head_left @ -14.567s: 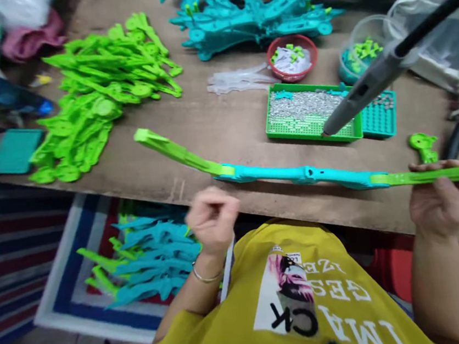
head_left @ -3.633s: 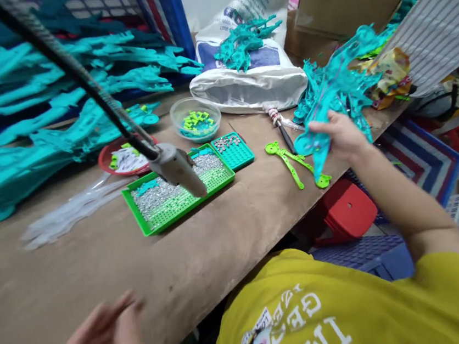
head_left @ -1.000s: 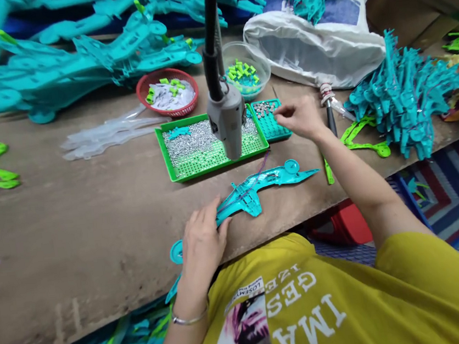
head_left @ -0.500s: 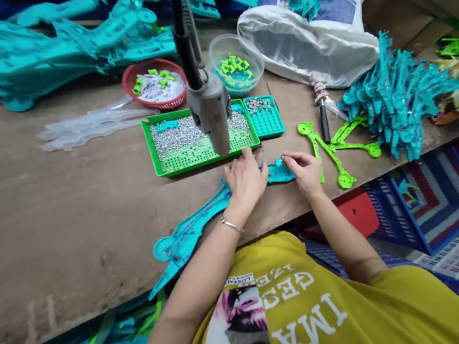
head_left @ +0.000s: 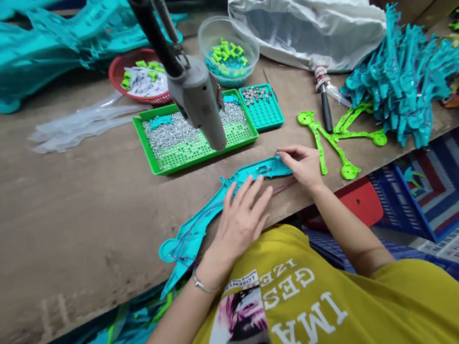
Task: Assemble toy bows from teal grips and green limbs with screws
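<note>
A long teal plastic shell (head_left: 201,211) lies slantwise on the table in front of me, with thin dark reddish wires along its inside. My left hand (head_left: 242,212) is open, fingers spread over the lower edge of the shell near its middle. At the right end of the shell, my right hand (head_left: 301,166) is closed in a pinch on a tiny silvery part, too small to name. Loose wires (head_left: 283,186) run below the shell between my two hands. A grey electric screwdriver (head_left: 201,106) hangs above and behind the shell.
Beyond the shell sit a green tray (head_left: 201,161) of small screws and a teal tray (head_left: 265,118) of round metal pieces. Lime-green plastic parts (head_left: 328,141) lie right, near a black-handled tool (head_left: 325,108). A red basket (head_left: 155,99) and clear bowl (head_left: 235,77) stand behind.
My left hand has moved down and left off the shell's inner side and spread its fingers, uncovering the shell's middle. The wires now hang below it. My right hand keeps its pinch.
</note>
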Available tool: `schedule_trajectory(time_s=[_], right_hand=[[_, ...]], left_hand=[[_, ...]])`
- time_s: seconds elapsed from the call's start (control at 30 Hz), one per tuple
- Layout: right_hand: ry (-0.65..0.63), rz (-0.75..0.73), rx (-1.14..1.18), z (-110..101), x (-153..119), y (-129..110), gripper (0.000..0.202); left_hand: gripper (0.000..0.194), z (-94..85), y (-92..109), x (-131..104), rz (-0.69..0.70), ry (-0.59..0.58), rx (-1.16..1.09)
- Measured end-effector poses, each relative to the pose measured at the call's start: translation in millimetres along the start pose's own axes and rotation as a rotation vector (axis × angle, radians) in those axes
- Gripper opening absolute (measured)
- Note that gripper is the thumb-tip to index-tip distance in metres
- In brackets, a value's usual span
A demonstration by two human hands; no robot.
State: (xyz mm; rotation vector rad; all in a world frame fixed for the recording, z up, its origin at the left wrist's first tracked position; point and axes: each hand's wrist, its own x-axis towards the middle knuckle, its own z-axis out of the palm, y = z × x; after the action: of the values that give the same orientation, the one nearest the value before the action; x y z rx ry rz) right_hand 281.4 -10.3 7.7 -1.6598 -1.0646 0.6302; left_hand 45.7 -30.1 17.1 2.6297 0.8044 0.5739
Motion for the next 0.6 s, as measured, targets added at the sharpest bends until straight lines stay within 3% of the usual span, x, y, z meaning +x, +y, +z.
schedule_trajectory(time_s=[0.1,0.17,0.33,0.6], right_hand=[[-0.037,-0.119,-0.073,5,-7,-8,0.012],[-0.080,-0.192,-0.119,10,-11,-15,0.012],[-0.174,-0.278,-0.302,14,-13,-22,0.015],[-0.144,-0.375,-0.484,1,-9,-31,0.013]], left_hand=[[0.094,-9.1,-7,-2,-0.302,0.055,0.100],[0.108,-11.2,-11,-1,-0.454,0.039,0.124],[0.091,-6.0,-13,-2,-0.517,0.005,0.118],[0.085,-12.6,-9,-4,-0.510,0.024,0.155]])
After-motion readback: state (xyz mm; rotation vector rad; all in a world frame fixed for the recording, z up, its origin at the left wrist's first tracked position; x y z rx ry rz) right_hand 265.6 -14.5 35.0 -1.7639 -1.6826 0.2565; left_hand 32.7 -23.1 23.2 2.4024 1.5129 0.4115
